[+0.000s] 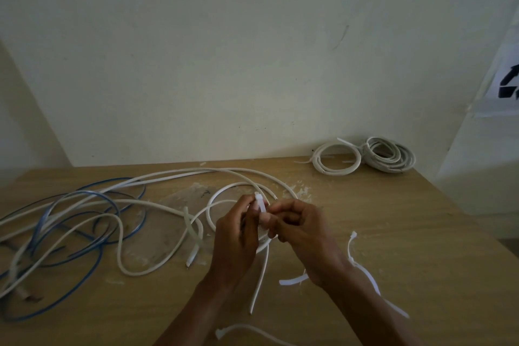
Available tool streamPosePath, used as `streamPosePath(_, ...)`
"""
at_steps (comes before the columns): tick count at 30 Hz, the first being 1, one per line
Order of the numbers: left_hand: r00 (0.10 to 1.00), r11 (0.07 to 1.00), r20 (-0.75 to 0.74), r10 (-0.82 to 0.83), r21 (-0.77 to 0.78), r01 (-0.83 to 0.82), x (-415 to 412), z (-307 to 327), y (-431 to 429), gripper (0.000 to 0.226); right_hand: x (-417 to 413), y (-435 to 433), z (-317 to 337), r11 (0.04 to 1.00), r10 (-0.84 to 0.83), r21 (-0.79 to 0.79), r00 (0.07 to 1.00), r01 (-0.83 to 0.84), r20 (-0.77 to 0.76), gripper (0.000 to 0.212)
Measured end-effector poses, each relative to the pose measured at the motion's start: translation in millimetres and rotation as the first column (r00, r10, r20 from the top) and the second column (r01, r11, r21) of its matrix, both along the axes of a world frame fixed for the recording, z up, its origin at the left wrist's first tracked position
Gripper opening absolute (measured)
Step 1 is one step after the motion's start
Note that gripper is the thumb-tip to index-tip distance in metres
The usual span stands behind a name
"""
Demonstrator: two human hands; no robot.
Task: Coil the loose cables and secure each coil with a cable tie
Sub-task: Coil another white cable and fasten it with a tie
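Observation:
At the table's middle, my left hand and my right hand meet over a small coil of white cable. Both pinch a white cable tie that stands up between the fingertips, its head at the top. The coil's near side is hidden behind my hands, and one loose end of the cable trails toward me. Long white cable runs off to the left, uncoiled.
A tangle of blue cable and white cable covers the left of the wooden table. Two tied white coils lie at the far right by the wall. Spare cable ties lie near my right wrist and the front edge.

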State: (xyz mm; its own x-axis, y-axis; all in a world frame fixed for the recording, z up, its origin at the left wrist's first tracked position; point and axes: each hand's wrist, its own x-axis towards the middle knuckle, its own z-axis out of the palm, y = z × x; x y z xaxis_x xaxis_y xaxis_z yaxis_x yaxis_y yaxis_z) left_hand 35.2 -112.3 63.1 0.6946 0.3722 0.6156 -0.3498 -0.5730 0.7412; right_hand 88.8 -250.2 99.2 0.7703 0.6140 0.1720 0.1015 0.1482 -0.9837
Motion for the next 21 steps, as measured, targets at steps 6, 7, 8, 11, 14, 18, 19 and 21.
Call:
streamPosePath(6, 1.000, 0.997, -0.005, -0.024, 0.069, 0.024, 0.7, 3.5, 1.0, 0.012, 2.4, 1.2, -6.4, 0.995, 0.041, 0.097, 0.995, -0.032, -0.094, 0.020)
streamPosePath(7, 1.000, 0.998, -0.016, -0.024, 0.066, 0.025, 1.3, 2.7, 1.2, 0.012, 2.5, 1.8, -6.7, 0.996, 0.042, 0.087, 0.995, -0.035, -0.085, 0.022)
streamPosePath(8, 0.999, 0.997, -0.024, -0.022, 0.070, 0.024, 1.9, 1.7, 1.5, 0.015, 2.8, 2.1, -7.6, 0.996, 0.034, 0.085, 0.995, -0.027, -0.091, 0.023)
streamPosePath(11, 0.999, 0.996, -0.037, -0.034, 0.075, 0.036, 3.3, -0.5, 2.4, 0.025, 2.8, 2.3, -7.8, 0.991, 0.032, 0.134, 0.982, -0.007, -0.188, 0.022)
streamPosePath(14, 0.999, 0.996, -0.044, -0.032, 0.086, 0.036, 3.0, -1.8, 5.1, 0.025, 2.5, 4.6, -8.7, 0.986, 0.042, 0.169, 0.958, 0.007, -0.284, 0.029)
streamPosePath(18, 0.998, 0.997, -0.054, -0.035, 0.067, 0.039, 3.1, -4.6, 4.4, 0.020, 2.0, 6.7, -9.8, 0.977, 0.025, 0.209, 0.955, 0.039, -0.294, 0.044)
streamPosePath(19, 0.998, 0.997, -0.057, -0.035, 0.066, 0.038, 3.1, -4.8, 3.2, 0.019, 2.1, 6.9, -10.3, 0.976, 0.025, 0.213, 0.956, 0.040, -0.294, 0.043)
streamPosePath(21, 0.997, 0.997, -0.066, -0.032, 0.064, 0.037, 2.8, -4.9, 2.2, 0.017, 3.2, 7.0, -11.8, 0.978, 0.026, 0.206, 0.961, 0.033, -0.277, 0.037)
